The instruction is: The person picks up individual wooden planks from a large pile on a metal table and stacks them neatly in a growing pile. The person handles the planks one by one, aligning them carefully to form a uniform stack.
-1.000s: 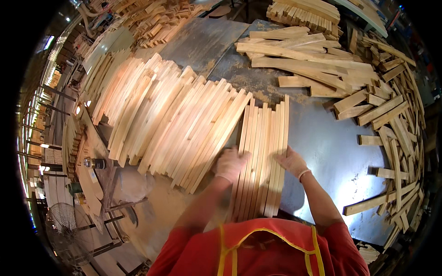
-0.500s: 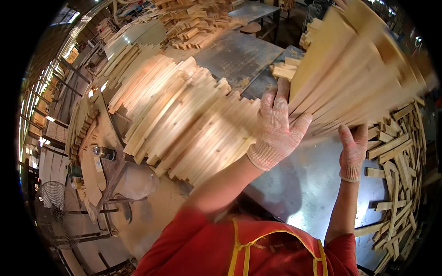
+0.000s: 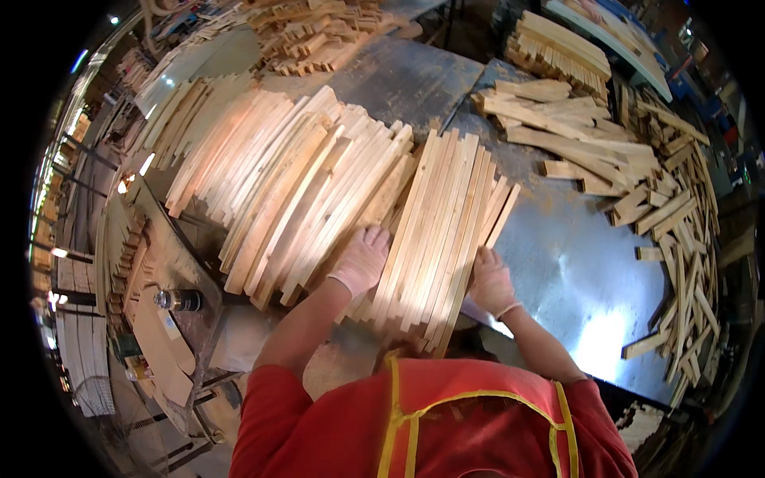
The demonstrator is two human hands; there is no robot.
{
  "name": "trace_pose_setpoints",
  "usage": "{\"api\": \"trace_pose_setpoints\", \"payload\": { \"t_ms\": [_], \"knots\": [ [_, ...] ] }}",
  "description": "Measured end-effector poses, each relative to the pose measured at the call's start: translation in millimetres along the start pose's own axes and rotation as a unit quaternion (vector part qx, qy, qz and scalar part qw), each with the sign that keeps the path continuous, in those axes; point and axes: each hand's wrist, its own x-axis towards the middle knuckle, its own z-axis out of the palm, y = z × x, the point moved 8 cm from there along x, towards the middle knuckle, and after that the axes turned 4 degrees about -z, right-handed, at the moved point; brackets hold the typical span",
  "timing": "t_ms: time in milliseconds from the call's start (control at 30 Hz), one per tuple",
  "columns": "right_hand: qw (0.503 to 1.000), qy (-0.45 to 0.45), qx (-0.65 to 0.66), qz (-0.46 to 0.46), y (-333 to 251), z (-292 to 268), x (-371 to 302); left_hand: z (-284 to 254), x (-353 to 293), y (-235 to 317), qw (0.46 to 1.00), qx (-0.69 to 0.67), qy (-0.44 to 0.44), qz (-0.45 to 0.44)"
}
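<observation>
A bundle of pale wooden strips (image 3: 434, 231) lies slanted in front of me, at the right end of a row of similar strips. My left hand (image 3: 362, 259), in a light knitted glove, is closed against the bundle's left side, fingertips near the neighbouring strips. On the opposite side my right hand (image 3: 492, 283), gloved alike, grips the bundle's right edge. Its fingers are partly hidden by the wood. A couple of strips (image 3: 500, 213) stick out at the bundle's far right. The long row of strips (image 3: 291, 175) spreads away to the left.
Loose wooden pieces (image 3: 677, 263) heap along the right side of the metal table (image 3: 550, 247). More pieces (image 3: 566, 139) lie farther back, near a neat stack (image 3: 558, 52). Stacked wood (image 3: 319, 36) stands at the far left. A can (image 3: 178, 299) sits on the left side table.
The bundle, previously held up and tilted at the right, has come down beside the row of strips. Both hands have moved left and nearer to me with it.
</observation>
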Motion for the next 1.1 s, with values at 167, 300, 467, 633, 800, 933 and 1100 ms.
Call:
{"api": "trace_pose_setpoints", "payload": {
  "t_ms": [167, 300, 467, 633, 800, 933, 1100],
  "knots": [
    [0.883, -0.049, 0.417, 0.211, 23, -24, 13, 47, -25, -48, 0.909, -0.319, 0.120, -0.240],
    [0.799, -0.116, 0.505, 0.304, 26, -5, 30, 52, -3, -64, 0.846, -0.466, 0.046, -0.256],
    [0.926, -0.248, 0.256, 0.126, 22, 29, 58, 19, -4, -63, 0.703, -0.660, 0.039, -0.263],
    [0.911, -0.251, 0.282, 0.166, 25, 27, 59, 26, -4, -40, 0.540, -0.808, 0.026, -0.235],
    [0.819, -0.214, 0.456, 0.273, 23, 22, 50, 70, 18, -51, 0.313, -0.936, 0.014, -0.160],
    [0.858, -0.167, 0.404, 0.270, 42, 52, 57, 54, 23, -40, 0.311, -0.938, 0.111, -0.105],
    [0.838, -0.143, 0.439, 0.290, 39, 41, 53, 80, 15, -42, 0.177, -0.977, 0.069, -0.101]
  ]
}}
